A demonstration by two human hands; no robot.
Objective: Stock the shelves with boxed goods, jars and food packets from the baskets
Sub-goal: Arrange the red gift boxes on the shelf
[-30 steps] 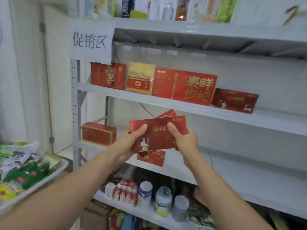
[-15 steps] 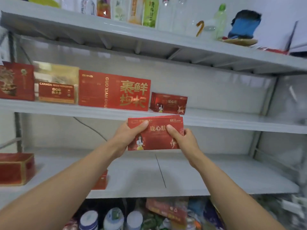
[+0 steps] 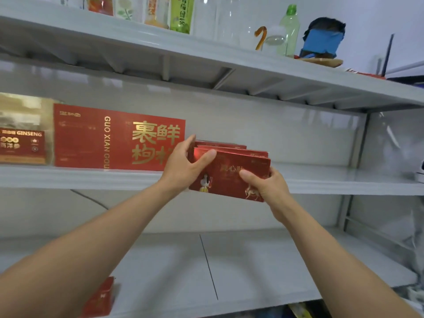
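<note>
Background: grey metal shelving fills the frame, with the middle shelf (image 3: 321, 180) running across the centre.
Task item: flat red box (image 3: 229, 177), centre of frame, held at the front lip of the middle shelf and tilted slightly down to the right. Its lower edge appears to hang in front of the lip, not yet on the shelf.
Left hand (image 3: 183, 168): grips the box's left end, thumb across the upper front face, fingers behind.
Right hand (image 3: 266, 184): grips the lower right corner, thumb on the front, fingers curled behind.
Behind it: matching red boxes (image 3: 220, 144) show their top edges just behind the held one. Whether they are held or shelved cannot be told.
Recommended handling: raise the lower edge above the lip, slide the box back against the matching ones, and keep its printed face forward. Release one hand only once the base sits flat.
Neighbour: large red box (image 3: 103, 138), centre left, beside the left hand. Avoid nudging it.
Legible text: "GUO XIAN GOU" runs vertically on the large red box, with gold Chinese characters alongside.
Legible text, far left: "GINSENG" on a gold box (image 3: 23, 143).
Held box print: gold characters, blurred, with a figure and a gold deer.
</note>
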